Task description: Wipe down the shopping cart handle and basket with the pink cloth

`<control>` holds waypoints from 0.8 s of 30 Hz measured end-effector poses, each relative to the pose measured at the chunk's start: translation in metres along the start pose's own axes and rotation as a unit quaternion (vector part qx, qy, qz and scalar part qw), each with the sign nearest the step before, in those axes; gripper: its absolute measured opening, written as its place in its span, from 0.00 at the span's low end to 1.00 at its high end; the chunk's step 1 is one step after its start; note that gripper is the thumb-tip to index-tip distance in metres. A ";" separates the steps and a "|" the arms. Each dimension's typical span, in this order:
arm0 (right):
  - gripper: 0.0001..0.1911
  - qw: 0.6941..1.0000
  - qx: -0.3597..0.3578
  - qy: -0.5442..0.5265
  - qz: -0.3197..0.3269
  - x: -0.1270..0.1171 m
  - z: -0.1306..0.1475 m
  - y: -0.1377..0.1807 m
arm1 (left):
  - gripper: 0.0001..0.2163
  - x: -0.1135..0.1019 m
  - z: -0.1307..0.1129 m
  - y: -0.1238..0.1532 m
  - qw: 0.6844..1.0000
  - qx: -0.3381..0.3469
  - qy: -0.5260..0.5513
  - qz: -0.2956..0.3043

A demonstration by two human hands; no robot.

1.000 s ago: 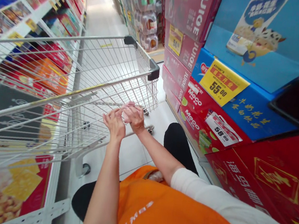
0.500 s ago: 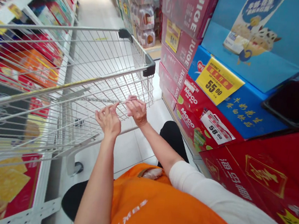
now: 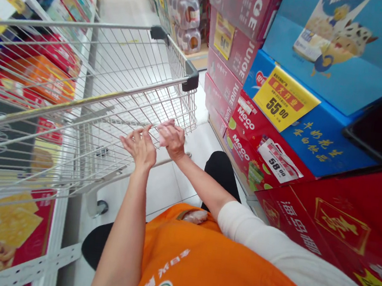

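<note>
My left hand [image 3: 141,147] is raised in front of the wire shopping cart [image 3: 120,91] with its fingers spread and nothing in it. Just to its right, my right hand [image 3: 174,142] is curled against the cart's lower wires. A small pale pink thing [image 3: 167,123] shows at its fingertips, too small to name. The two hands are a short gap apart. The cart's basket holds nothing that I can see.
Stacked cartons line the right side: maroon boxes [image 3: 239,51], red Meco boxes [image 3: 246,145], blue boxes [image 3: 317,135] with a yellow 55.00 price tag [image 3: 281,103]. Shelves of red and orange packs [image 3: 42,76] run along the left. The tiled aisle [image 3: 125,0] continues ahead.
My hands were pressed together at the cart a second ago; they have drawn apart, and the left hand's fingers have spread. The view has shifted slightly.
</note>
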State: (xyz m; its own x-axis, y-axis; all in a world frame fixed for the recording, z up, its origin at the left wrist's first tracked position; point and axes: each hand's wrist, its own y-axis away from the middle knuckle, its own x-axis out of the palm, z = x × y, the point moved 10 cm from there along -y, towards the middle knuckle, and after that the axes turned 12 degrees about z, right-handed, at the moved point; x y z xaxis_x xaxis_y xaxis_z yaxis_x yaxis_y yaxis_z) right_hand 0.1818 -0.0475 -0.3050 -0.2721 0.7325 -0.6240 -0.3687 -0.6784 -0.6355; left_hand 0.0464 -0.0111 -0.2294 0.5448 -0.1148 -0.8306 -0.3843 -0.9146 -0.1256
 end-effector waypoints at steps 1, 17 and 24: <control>0.16 0.999 -0.035 0.001 0.029 0.005 0.003 0.004 | 0.27 -0.001 0.001 -0.001 1.000 0.003 -0.001 0.003; 0.21 0.970 0.205 -0.070 -0.107 -0.018 -0.037 0.014 | 0.27 0.005 0.001 -0.002 1.000 0.014 -0.013 0.001; 0.18 1.000 -0.001 0.020 -0.005 -0.032 -0.051 -0.010 | 0.26 0.001 -0.001 0.003 0.999 0.026 -0.026 0.016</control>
State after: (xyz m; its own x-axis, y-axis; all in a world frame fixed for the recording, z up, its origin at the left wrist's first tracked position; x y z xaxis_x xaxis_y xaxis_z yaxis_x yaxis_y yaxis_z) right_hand 0.2395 -0.0669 -0.3017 -0.2327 0.7362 -0.6355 -0.3700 -0.6713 -0.6422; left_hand 0.0464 -0.0148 -0.2295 0.4925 -0.1219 -0.8617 -0.4397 -0.8893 -0.1255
